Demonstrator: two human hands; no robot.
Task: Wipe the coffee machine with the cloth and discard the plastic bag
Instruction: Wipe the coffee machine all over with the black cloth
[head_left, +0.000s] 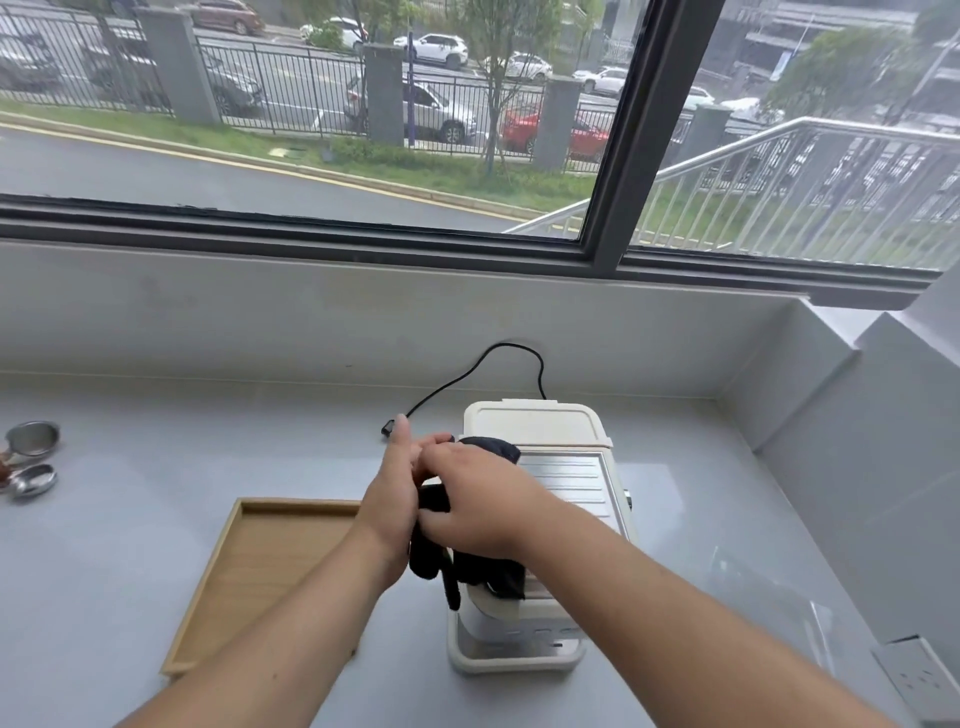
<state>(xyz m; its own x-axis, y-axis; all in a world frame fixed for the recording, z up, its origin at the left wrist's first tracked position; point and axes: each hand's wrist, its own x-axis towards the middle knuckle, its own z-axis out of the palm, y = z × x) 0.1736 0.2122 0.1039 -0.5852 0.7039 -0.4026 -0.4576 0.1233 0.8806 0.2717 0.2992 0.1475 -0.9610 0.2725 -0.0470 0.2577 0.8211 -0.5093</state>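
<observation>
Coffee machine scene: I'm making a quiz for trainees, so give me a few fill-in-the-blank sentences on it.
1. Both hands, left and right, hold a dark ____ against the coffee machine.
2. The tray left of the machine is made of ____.
3. The machine's black cord lies unplugged on the ____.
4. The clear plastic bag lies to the machine's ____.

Missing words: cloth; wood; counter; right

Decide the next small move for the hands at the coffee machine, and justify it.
Probably drag the cloth down the machine. Both hands, left and right, already press the cloth on its top left edge, and the front below looks unwiped.
</observation>
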